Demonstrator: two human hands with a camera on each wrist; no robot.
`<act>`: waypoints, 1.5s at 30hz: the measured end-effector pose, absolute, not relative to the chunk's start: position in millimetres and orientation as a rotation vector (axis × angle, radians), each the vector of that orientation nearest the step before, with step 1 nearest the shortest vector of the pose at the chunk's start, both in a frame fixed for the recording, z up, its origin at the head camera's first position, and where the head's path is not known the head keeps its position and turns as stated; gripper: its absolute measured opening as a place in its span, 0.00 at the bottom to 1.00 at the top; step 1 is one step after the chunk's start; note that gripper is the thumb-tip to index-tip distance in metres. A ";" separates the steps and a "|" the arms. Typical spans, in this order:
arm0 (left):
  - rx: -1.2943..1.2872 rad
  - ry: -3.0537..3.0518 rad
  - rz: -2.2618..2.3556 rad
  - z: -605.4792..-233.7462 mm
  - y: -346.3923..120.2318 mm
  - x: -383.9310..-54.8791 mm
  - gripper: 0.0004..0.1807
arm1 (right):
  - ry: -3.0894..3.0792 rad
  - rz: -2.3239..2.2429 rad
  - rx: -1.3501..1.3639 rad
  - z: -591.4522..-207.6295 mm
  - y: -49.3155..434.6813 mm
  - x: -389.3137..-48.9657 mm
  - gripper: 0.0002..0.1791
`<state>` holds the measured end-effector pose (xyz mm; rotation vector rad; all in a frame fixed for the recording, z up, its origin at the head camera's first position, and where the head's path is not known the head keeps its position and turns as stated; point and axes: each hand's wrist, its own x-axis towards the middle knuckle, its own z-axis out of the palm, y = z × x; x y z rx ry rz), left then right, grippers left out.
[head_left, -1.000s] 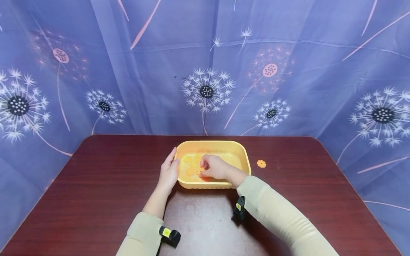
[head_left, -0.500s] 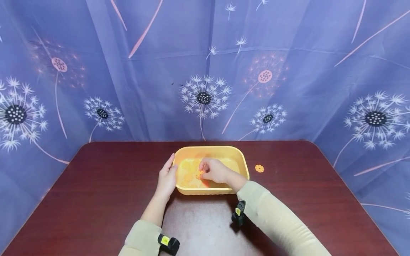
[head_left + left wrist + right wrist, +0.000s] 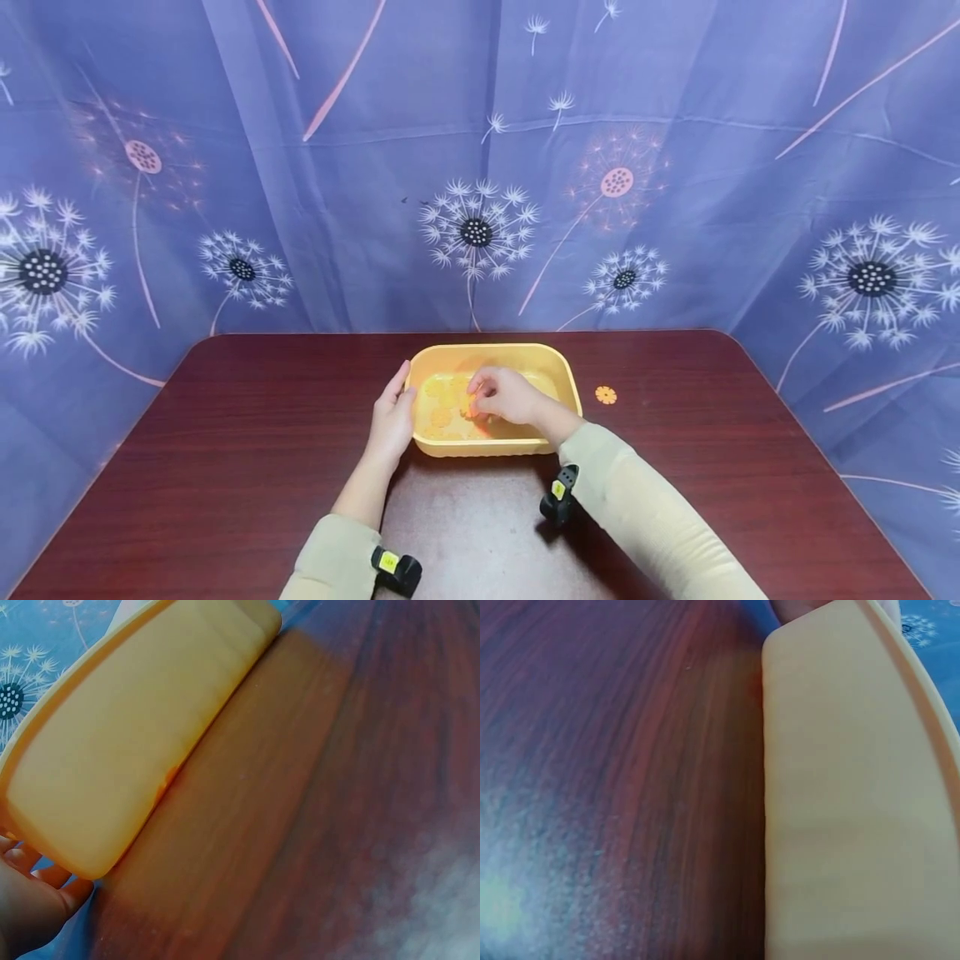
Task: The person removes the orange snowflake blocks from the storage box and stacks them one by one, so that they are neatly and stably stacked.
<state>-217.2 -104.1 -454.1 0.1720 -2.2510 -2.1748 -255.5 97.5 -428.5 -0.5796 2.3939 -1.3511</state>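
Note:
A yellow plastic basin [image 3: 487, 448] with rounded corners stands on the table. My left hand [image 3: 392, 423] grips its left end, thumb by the rim and fingers along the outside; in the left wrist view the fingers [image 3: 73, 895] touch the outer wall. Inside the basin, my right hand [image 3: 512, 398] pinches an orange notched disc [image 3: 472, 406], a snowflake-shaped building piece, between thumb and fingers. More flat notched discs [image 3: 441, 417] of yellow-orange lie on the basin floor, left of that hand. The right wrist view shows mostly the basin's front wall [image 3: 847, 795], which hides the right hand.
One orange notched disc [image 3: 606, 395] lies on the dark red-brown table [image 3: 262, 433], just right of the basin. A blue curtain [image 3: 360, 217] printed with dandelions hangs behind the table and at both sides. Each wrist carries a small black camera [image 3: 558, 496].
My right hand keeps its place in the basin, and the orange disc in its fingers has turned more edge-on. The left hand stays on the basin's end. The head view has tilted slightly.

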 end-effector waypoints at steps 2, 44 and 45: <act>0.162 -2.243 -2.178 -454.6 -103.1 -218.5 0.27 | 2.383 -1.385 -0.579 -428.9 99.2 -257.0 0.09; 0.181 -2.291 -2.139 -455.6 -102.2 -216.3 0.27 | 2.297 -1.705 -0.513 -407.5 134.5 -254.0 0.14; 0.187 -2.288 -2.140 -455.1 -102.2 -216.0 0.27 | 2.299 -1.706 -0.516 -407.2 135.9 -253.5 0.14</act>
